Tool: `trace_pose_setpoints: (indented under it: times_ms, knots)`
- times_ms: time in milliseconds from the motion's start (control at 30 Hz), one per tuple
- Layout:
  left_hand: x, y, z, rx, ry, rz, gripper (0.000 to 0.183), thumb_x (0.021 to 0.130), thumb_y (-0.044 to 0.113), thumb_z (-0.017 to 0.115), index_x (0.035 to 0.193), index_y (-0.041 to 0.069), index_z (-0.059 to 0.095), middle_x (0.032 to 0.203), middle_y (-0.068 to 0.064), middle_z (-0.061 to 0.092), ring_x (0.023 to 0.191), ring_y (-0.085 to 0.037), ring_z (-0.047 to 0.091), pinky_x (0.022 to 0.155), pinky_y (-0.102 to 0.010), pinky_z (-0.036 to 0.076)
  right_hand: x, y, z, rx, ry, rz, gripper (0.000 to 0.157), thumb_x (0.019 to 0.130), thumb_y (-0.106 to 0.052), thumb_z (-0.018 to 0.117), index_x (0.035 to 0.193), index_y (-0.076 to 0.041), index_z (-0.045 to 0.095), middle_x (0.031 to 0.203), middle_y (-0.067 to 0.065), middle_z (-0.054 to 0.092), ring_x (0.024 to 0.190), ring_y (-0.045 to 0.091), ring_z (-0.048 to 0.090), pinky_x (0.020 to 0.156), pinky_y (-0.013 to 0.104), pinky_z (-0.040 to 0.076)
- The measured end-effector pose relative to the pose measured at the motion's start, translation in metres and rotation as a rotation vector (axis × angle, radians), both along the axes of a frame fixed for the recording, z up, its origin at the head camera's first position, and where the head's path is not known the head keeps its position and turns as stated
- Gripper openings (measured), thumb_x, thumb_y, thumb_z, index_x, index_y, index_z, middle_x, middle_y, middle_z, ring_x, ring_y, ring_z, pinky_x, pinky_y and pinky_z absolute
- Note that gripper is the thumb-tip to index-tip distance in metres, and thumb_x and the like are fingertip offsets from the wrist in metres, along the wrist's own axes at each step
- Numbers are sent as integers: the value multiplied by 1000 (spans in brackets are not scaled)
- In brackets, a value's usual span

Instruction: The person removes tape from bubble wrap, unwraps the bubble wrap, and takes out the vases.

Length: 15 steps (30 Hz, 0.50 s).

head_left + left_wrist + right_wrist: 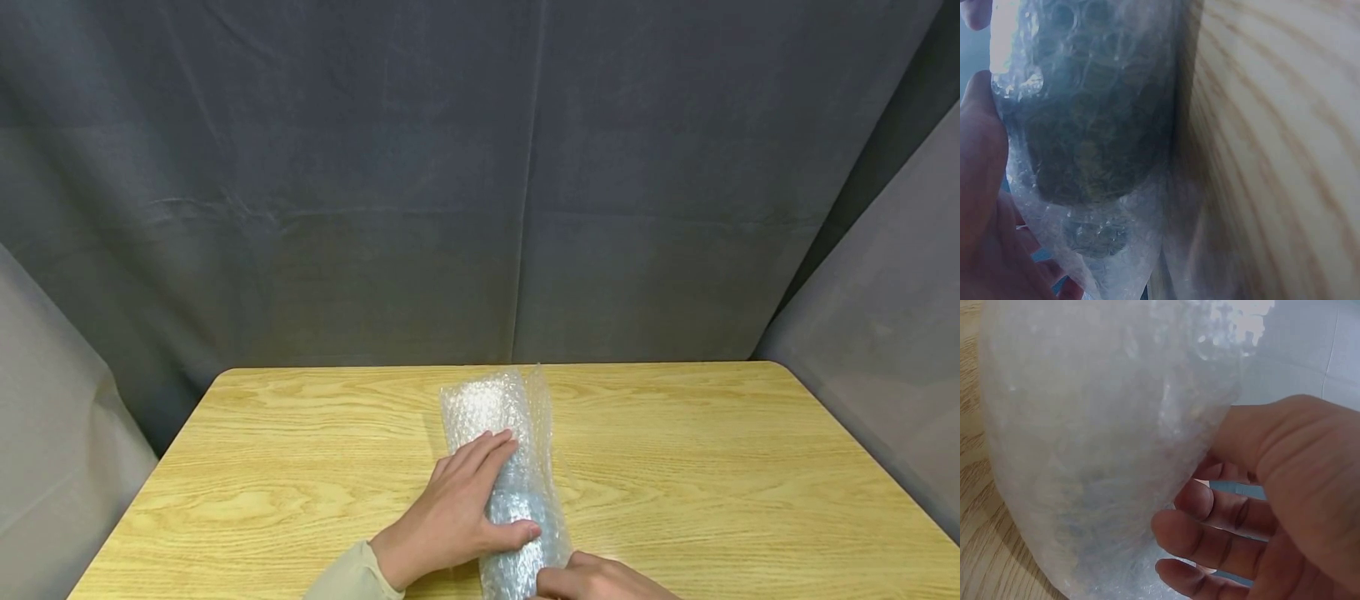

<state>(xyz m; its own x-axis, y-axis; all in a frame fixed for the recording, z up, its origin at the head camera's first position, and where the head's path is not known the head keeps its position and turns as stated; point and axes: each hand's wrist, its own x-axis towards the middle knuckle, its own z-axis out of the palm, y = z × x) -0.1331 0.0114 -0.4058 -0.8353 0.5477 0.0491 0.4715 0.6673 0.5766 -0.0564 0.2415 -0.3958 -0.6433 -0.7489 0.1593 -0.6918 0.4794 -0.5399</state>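
Note:
A roll of clear bubble wrap (487, 404) lies lengthwise on the wooden table, wrapped around a bluish object (525, 508). In the left wrist view that object is a dark rounded shape (1091, 144) behind the bubbles; its kind is hidden by the wrap. My left hand (461, 508) rests on top of the roll, fingers stretched out and thumb spread across it. At the near right side, my right hand (600, 579) pinches the edge of the wrap. The right wrist view shows its fingers (1200, 540) bent at the sheet's edge, with the thumb partly behind it.
A loose flap of bubble wrap (540, 408) stands up along the roll's right side, near the far end. The wood-grain table (720, 467) stretches out to both sides. Dark grey cloth (375, 183) hangs behind it, and paler cloth (885, 333) flanks it.

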Motion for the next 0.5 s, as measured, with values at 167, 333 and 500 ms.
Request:
trace_pose_setpoints:
  times_ms: [167,333,500]
  knots:
    - [0,0,0,-3,3,2,100,86,79,60,164,23,30,172,9,26,161,-24,25,122,-59,32,-1,0,0,3,-4,4,10,98,-30,67,89,-26,69,78,-21,62,75,-18,42,58,5,37]
    - [0,1,0,0,7,3,100,86,78,61,164,23,30,172,9,27,161,-24,25,123,-58,32,-1,1,1,3,-6,7,10,100,-30,66,91,-26,69,78,-21,62,76,-18,42,59,5,37]
    - [0,1,0,0,9,2,100,86,78,61,163,22,31,172,9,27,161,-24,25,123,-58,32,-2,1,1,3,8,18,10,100,-28,65,92,-27,68,78,-20,60,77,-18,42,60,4,36]
